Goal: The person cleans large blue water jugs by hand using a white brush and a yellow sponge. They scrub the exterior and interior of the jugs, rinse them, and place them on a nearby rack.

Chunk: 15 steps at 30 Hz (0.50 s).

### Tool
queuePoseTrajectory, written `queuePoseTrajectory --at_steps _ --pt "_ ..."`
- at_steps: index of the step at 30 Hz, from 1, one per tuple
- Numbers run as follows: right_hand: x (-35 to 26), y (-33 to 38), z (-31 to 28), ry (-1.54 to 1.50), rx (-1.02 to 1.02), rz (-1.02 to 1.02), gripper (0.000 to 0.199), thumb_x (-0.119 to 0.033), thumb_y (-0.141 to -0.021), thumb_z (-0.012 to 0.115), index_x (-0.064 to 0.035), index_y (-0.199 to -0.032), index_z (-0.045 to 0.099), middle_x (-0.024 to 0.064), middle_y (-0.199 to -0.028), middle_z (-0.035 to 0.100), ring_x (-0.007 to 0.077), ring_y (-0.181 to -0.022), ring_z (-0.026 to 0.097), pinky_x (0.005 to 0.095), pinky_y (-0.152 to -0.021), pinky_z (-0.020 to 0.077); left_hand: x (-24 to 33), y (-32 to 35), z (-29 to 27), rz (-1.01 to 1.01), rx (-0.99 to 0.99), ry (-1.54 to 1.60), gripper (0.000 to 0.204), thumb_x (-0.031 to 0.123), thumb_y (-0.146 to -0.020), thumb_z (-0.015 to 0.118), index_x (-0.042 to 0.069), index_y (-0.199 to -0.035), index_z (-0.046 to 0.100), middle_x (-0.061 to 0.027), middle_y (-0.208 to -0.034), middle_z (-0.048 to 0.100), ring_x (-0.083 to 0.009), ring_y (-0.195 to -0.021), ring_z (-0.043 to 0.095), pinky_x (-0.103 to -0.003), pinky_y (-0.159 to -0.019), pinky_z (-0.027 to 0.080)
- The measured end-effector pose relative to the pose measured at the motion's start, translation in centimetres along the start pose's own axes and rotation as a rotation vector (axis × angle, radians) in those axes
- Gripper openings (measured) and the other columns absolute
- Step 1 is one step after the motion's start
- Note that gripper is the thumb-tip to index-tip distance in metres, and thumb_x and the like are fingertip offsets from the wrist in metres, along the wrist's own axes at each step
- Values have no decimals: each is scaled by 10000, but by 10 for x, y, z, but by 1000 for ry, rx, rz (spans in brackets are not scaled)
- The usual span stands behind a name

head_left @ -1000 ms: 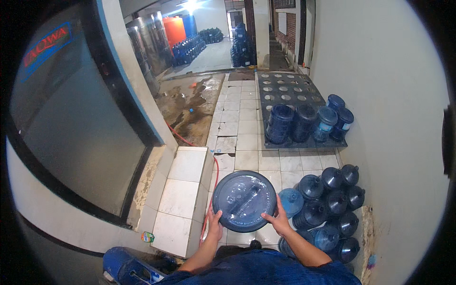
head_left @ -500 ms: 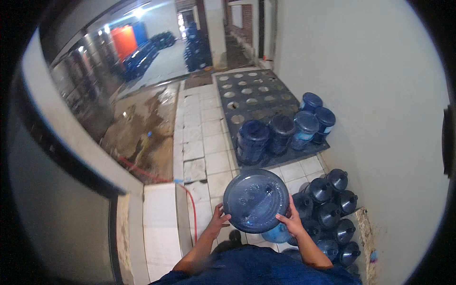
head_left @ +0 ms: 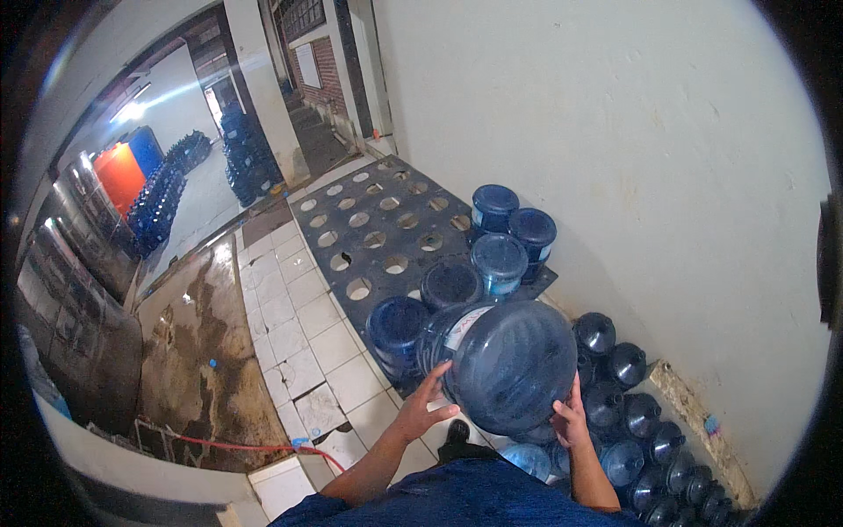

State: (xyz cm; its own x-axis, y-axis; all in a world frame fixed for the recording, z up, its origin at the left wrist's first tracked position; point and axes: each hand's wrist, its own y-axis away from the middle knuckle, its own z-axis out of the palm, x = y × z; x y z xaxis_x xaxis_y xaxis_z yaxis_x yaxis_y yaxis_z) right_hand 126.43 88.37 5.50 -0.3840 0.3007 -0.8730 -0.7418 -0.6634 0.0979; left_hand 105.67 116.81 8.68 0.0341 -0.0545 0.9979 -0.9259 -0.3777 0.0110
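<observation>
A large translucent blue water jug (head_left: 518,364) is tilted in front of me, its rounded end facing me and a white label (head_left: 465,327) on its far side. My left hand (head_left: 424,408) supports its left side, index finger against the plastic and thumb spread below. On the lower right edge my right hand (head_left: 571,420) grips it. Beyond it, several jugs stand upside down on a dark rack panel (head_left: 404,237) with rows of round holes; the nearest are a dark blue jug (head_left: 397,329) and another jug (head_left: 451,285).
Several jugs (head_left: 604,404) stand neck up at my right, beside a low chipped ledge (head_left: 702,430) along the white wall (head_left: 597,132). White floor tiles (head_left: 307,307) run left of the rack. A red hose (head_left: 228,445) crosses by the wet brown floor (head_left: 189,351).
My view has swung right. The jug has moved forward and right toward the rack and tipped, so its side and label now show. Both hands stay on it.
</observation>
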Motion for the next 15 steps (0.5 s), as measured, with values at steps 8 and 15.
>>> queuePoseTrajectory --at_steps 8,15 --pt "-10 -212 58 -45 -143 -72 1143 -122 -787 803 -141 -1675 84 137 -1692 221 284 -1532 284 409 -1240 249 36 -149 -92 83 193 70 831 393 -898 783 109 -1562 372 -165 -1574 393 -321 -1408 448 -458 -1142 397" --pt "-9 -408 128 235 -318 -95 1148 -106 -771 828 -131 -1674 119 140 -1688 253 279 -1544 270 396 -1250 206 -25 -283 -175 73 415 172 976 336 -870 839 39 -1519 174 -202 -1517 380 -295 -1409 403 -425 -1190 303"
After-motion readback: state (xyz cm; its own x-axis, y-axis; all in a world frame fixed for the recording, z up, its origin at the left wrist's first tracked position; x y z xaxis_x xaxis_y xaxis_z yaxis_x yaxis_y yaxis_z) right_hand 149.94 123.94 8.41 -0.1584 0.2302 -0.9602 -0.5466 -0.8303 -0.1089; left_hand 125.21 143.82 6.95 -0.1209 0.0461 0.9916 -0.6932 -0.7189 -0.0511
